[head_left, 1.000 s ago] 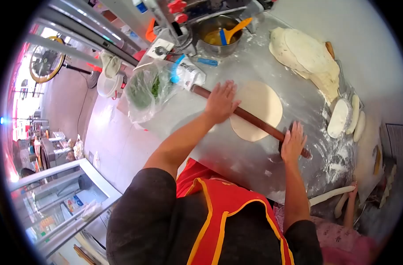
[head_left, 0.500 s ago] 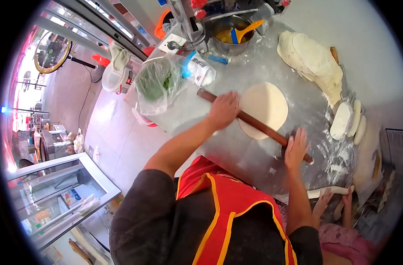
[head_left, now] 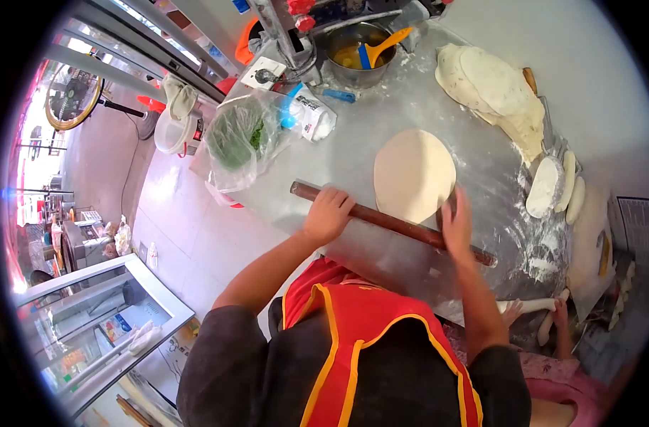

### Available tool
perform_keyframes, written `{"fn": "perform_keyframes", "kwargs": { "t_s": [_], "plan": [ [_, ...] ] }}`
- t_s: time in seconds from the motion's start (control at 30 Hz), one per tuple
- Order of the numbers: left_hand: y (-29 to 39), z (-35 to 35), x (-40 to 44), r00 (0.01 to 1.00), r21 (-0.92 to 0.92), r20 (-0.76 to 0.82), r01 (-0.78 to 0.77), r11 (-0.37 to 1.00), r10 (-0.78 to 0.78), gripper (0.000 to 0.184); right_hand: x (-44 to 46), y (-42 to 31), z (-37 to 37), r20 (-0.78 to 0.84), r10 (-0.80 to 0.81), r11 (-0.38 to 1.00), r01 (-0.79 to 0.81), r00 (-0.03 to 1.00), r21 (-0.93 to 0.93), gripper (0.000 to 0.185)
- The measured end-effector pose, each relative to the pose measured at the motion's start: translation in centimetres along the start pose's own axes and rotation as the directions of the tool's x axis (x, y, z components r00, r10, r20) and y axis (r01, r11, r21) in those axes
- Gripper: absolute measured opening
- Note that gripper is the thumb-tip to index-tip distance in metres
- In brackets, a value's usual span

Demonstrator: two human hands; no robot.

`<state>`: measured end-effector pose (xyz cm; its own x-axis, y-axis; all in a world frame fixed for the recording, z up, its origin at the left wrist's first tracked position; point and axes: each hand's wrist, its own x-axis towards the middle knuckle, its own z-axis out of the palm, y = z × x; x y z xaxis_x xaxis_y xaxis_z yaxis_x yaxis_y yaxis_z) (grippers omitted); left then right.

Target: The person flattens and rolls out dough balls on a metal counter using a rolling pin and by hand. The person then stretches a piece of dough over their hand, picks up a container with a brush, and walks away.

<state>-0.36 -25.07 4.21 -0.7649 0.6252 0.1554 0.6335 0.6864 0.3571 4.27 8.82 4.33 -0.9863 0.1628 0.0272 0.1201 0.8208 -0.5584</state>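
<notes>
A long brown rolling pin (head_left: 402,226) lies slantwise on the floury metal table, just on the near side of a flat round sheet of dough (head_left: 413,174). My left hand (head_left: 329,215) is closed around the pin toward its left end. Across the right part of the pin reaches my right hand (head_left: 457,224), its fingers stretched forward beside the lower right edge of the dough round. Whether those fingertips press on the dough is hard to see.
A big dough mass (head_left: 491,85) and several dough strips (head_left: 545,186) lie at right. Behind are a metal bowl (head_left: 338,64) with a yellow-handled brush (head_left: 385,50), a white packet (head_left: 314,117) and a bag of greens (head_left: 242,142). Another person's hands (head_left: 560,317) hold a dough strip at lower right.
The rolling pin has come off the dough round toward me. My left hand moved back with it, while my right hand slid inward along the pin to the dough's edge. The view shifted slightly.
</notes>
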Motion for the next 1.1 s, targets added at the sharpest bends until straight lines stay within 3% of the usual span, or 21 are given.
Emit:
{"fn": "perform_keyframes", "kwargs": {
  "t_s": [0.03, 0.07, 0.13, 0.23, 0.33, 0.43, 0.53, 0.6, 0.67, 0.73, 0.9, 1.0, 1.1],
  "plan": [
    [-0.1, -0.2, 0.3, 1.000, -0.016, 0.018, -0.013, 1.000, 0.013, 0.034, 4.9, -1.5, -0.3, 0.005, 0.044, 0.991, -0.045, 0.999, 0.126, 0.055],
    [0.2, -0.5, 0.5, 0.999, -0.034, 0.038, -0.023, 0.999, 0.024, 0.031, 9.3, 1.2, 3.4, -0.117, 0.025, 1.000, -0.025, 0.993, -0.002, 0.056],
    [0.7, -1.0, 0.4, 0.998, -0.053, 0.050, -0.024, 0.998, 0.026, 0.028, 15.2, -0.8, 3.5, 0.067, 0.105, 0.989, -0.097, 0.992, -0.108, 0.054],
    [2.8, -1.8, -2.0, 0.999, -0.069, 0.044, 0.017, 0.997, -0.014, 0.027, 19.3, -1.8, 4.2, 0.404, 0.114, 0.990, -0.139, 0.907, 0.033, 0.033],
    [4.3, -1.9, -3.6, 0.997, -0.090, 0.010, 0.074, 0.993, -0.074, 0.028, 19.9, -4.7, 5.5, 0.533, -0.043, 0.992, -0.027, 0.845, 0.123, 0.026],
    [4.9, -1.9, -4.3, 0.994, -0.114, 0.032, 0.104, 0.988, -0.101, 0.028, 19.1, -9.4, 6.9, 0.445, -0.199, 0.978, 0.209, 0.873, 0.027, 0.022],
    [4.8, -2.1, -4.3, 0.992, -0.115, 0.070, 0.109, 0.987, -0.101, 0.027, 20.5, -9.2, 8.3, 0.287, -0.151, 0.988, 0.145, 0.946, 0.042, 0.016],
    [5.0, -2.7, -4.0, 0.986, -0.106, 0.124, 0.123, 0.987, -0.110, 0.027, 22.4, -3.9, 8.2, 0.244, -0.098, 0.983, 0.056, 0.965, 0.173, 0.015],
    [4.9, -2.9, -3.9, 0.984, -0.112, 0.140, 0.125, 0.986, -0.109, 0.026, 21.3, 0.7, 6.2, 0.215, 0.280, 0.855, -0.344, 0.936, 0.387, 0.015],
    [4.6, -2.2, -3.8, 0.988, -0.134, 0.111, 0.121, 0.984, -0.106, 0.025, 18.7, 4.9, 3.1, 0.485, 0.394, 0.573, -0.621, 0.781, 0.535, 0.010],
    [4.3, -1.9, -2.9, 0.990, -0.162, 0.135, 0.068, 0.984, -0.046, 0.028, 9.0, 7.3, -1.0, 0.603, 0.388, 0.307, -0.714, 0.697, 0.629, 0.018],
    [4.3, -2.2, -2.8, 0.990, -0.181, 0.140, 0.039, 0.983, -0.013, 0.032, 3.1, 10.2, -3.5, 0.517, 0.486, 0.197, -0.664, 0.705, 0.721, 0.027],
    [4.4, -2.5, -2.2, 0.990, -0.182, 0.143, 0.018, 0.983, 0.009, 0.027, -0.9, 11.8, -5.9, 0.356, 0.733, 0.334, -0.762, 0.580, 0.555, 0.028]
  ]
}}
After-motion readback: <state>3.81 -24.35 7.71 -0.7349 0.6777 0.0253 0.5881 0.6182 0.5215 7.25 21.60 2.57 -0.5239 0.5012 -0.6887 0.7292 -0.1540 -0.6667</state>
